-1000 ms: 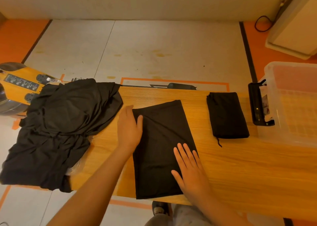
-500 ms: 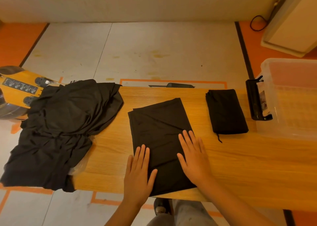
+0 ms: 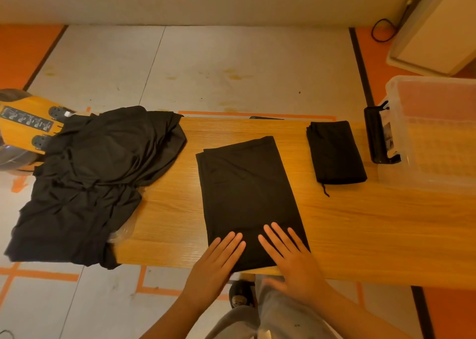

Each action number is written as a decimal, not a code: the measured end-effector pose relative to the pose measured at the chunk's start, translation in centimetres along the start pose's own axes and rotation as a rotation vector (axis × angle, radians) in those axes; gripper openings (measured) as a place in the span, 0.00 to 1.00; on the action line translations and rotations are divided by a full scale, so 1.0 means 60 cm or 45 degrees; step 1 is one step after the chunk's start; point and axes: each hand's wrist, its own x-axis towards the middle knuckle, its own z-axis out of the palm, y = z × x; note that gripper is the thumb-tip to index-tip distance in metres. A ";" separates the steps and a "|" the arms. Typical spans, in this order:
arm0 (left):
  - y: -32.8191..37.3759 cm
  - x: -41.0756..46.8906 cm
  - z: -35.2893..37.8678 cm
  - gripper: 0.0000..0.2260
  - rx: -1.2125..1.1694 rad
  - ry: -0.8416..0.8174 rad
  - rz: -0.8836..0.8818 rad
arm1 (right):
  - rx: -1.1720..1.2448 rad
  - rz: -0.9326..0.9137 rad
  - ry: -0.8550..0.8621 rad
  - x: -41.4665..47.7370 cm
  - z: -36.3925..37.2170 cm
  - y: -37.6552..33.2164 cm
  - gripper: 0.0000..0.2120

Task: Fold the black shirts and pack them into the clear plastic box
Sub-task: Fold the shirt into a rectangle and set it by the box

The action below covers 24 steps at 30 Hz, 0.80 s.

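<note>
A black shirt (image 3: 247,189), folded into a long narrow strip, lies in the middle of the wooden table (image 3: 373,225). My left hand (image 3: 216,264) and my right hand (image 3: 291,256) lie flat, fingers straight, on its near end at the table's front edge. A smaller folded black shirt (image 3: 336,153) lies to the right. A heap of unfolded black shirts (image 3: 95,179) hangs over the table's left end. The clear plastic box (image 3: 435,135) stands at the right end with nothing visible inside.
A black handle (image 3: 376,135) sticks out from the box's left wall. A yellow chair (image 3: 23,124) stands behind the heap at the left. Crumpled clear plastic (image 3: 123,231) shows under the heap. My knees and a shoe are below the table edge.
My left hand slid from the strip's far left corner down to its near end. My right hand drew back toward the near edge too. Both now lie side by side there.
</note>
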 end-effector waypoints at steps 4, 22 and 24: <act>0.006 -0.008 0.001 0.32 0.020 0.065 -0.010 | 0.075 0.056 0.006 -0.012 0.017 -0.002 0.61; -0.014 0.003 -0.164 0.15 -0.536 -0.322 -0.210 | 0.333 0.292 0.201 -0.050 -0.018 -0.034 0.36; -0.025 0.026 -0.207 0.11 -0.617 -0.358 -0.208 | 0.504 0.360 0.171 -0.029 -0.067 -0.019 0.23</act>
